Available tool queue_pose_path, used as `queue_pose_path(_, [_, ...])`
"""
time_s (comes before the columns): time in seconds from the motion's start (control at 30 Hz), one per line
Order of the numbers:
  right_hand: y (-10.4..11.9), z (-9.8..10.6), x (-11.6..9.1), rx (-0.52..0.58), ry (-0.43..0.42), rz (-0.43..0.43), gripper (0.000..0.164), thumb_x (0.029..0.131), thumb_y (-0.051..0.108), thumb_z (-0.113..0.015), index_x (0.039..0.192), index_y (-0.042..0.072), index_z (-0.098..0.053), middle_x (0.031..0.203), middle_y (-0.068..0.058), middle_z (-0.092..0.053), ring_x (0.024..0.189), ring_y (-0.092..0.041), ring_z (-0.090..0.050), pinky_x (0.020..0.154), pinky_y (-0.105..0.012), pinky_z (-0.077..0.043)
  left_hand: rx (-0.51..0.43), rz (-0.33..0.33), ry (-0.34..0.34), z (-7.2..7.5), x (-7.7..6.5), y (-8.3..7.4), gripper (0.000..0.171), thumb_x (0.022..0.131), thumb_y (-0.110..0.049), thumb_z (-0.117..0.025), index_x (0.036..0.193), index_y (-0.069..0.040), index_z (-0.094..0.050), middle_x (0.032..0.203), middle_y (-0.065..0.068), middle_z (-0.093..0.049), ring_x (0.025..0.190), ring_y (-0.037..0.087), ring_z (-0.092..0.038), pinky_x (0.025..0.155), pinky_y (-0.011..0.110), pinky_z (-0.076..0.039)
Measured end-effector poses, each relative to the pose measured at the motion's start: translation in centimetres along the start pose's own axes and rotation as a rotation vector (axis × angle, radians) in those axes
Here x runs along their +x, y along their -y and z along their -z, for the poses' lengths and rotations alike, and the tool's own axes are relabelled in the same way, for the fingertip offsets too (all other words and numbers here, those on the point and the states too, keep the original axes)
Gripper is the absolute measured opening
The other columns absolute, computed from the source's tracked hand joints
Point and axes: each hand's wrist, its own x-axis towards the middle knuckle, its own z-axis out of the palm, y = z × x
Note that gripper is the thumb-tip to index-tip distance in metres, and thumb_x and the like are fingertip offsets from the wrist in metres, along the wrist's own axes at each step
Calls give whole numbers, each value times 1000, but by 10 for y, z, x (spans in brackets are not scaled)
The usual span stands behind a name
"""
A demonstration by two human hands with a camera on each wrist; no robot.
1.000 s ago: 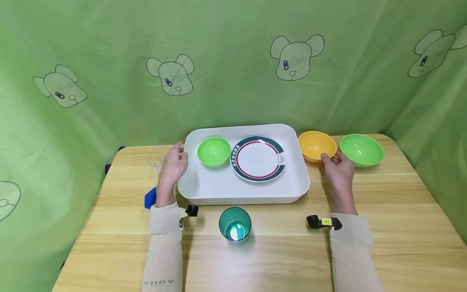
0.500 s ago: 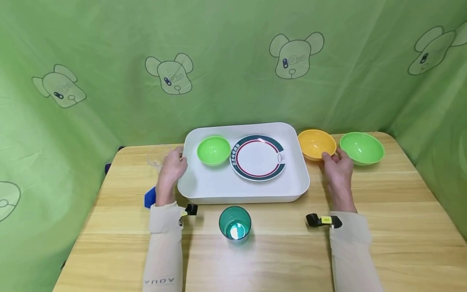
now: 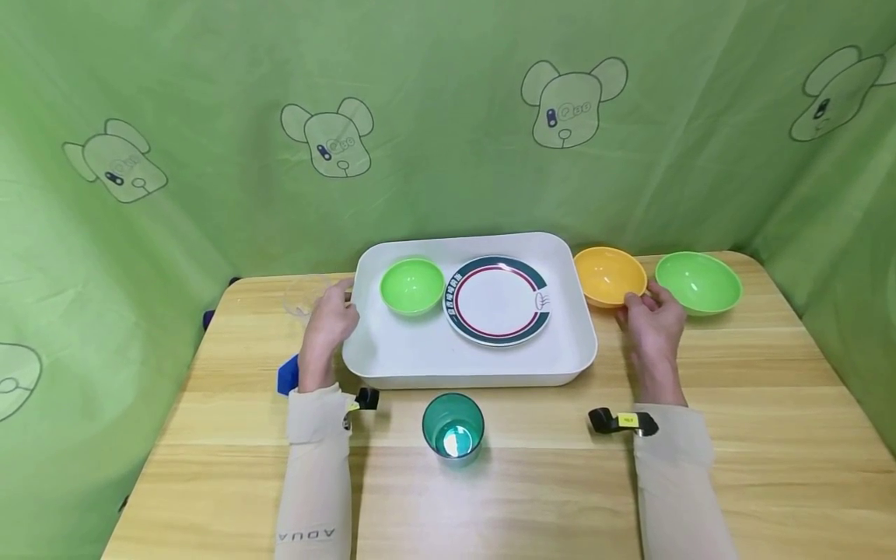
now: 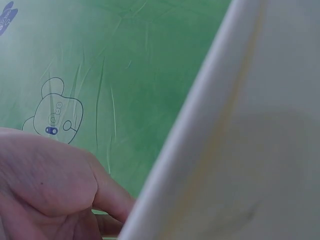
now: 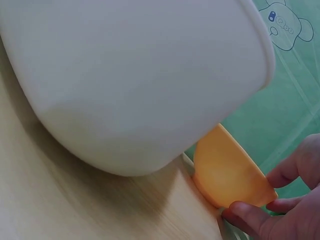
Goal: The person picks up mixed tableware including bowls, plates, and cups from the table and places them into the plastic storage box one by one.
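Note:
A white tray (image 3: 402,362) sits at the back of the wooden table. It holds a small green bowl (image 3: 412,287) and a white plate (image 3: 497,302) with a dark green and red border. At the tray's left side, my left hand (image 3: 330,316) grips its edge; some fingertips are hidden behind the rim in the left wrist view. On the right, my right hand (image 3: 654,320) pinches the near rim of an orange bowl (image 5: 227,172) between thumb and fingers. That bowl stands close beside the tray's right wall. A larger green bowl (image 3: 698,283) is just right of my right hand.
A teal drinking glass (image 3: 453,426) stands in front of the tray. Left of the tray are a clear, faint object (image 3: 299,295) and a blue object (image 3: 288,375), partly covered by my left arm. A green curtain (image 3: 448,179) rises behind the table.
My left fingers have drawn in from a looser spread onto the tray's left edge. My right hand keeps its pinch on the orange bowl, which has hardly moved.

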Motion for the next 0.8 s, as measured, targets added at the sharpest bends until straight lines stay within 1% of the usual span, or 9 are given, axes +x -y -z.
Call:
queue_pose_path(0.1, [0, 0, 1, 3, -7, -7, 62, 101, 2, -56, 159, 12, -37, 111, 1, -48, 95, -8, -56, 85, -17, -57, 1, 0, -4, 1, 0, 0, 56, 100, 5, -37, 156, 2, -38, 143, 32, -53, 127, 45, -56, 101, 52, -54])
queue_pose_path(0.27, [1, 0, 2, 12, -12, -38, 62, 101, 3, -54, 159, 15, -38, 112, 3, -49, 99, -9, -57, 88, -19, -57, 3, 2, -4, 1, 1, 1, 56, 100, 5, -37, 156, 2, -38, 143, 32, -53, 127, 45, -56, 100, 52, -54])
queue_pose_path(0.4, [4, 2, 0, 43, -2, -62, 62, 101, 2, -53, 159, 17, -38, 114, 1, -52, 98, -10, -58, 90, -22, -57, -3, 2, 0, 1, 1, 1, 56, 100, 5, -37, 156, 2, -38, 143, 32, -53, 126, 45, -57, 100, 52, -54])
queue_pose_path(0.5, [8, 4, -2, 72, 13, -68, 61, 101, 1, -53, 159, 16, -38, 119, -1, -54, 98, -10, -59, 92, -22, -56, -6, 0, -1, 1, 0, 1, 56, 99, 5, -37, 156, 1, -38, 142, 32, -54, 125, 44, -58, 99, 51, -55])
queue_pose_path(0.57, [10, 5, -3, 78, 16, -59, 61, 101, 1, -53, 158, 15, -39, 122, -2, -55, 99, -10, -59, 90, -20, -56, -7, 0, -1, 2, -1, 0, 56, 100, 4, -37, 156, 1, -38, 141, 32, -54, 125, 44, -58, 99, 51, -55])
queue_pose_path(0.63, [12, 6, -4, 90, 12, -49, 61, 101, 0, -54, 158, 14, -40, 123, -3, -56, 97, -11, -59, 85, -18, -57, -8, 2, 0, 2, -1, -1, 56, 100, 4, -38, 156, 1, -38, 141, 31, -54, 125, 44, -58, 99, 51, -55])
queue_pose_path(0.8, [15, 8, -4, 109, -12, -14, 60, 98, -3, -55, 156, 11, -43, 116, -5, -59, 86, -11, -58, 70, -15, -56, -9, 2, 1, 2, -1, 0, 56, 101, 4, -37, 156, 1, -37, 142, 31, -54, 126, 44, -57, 100, 52, -54])
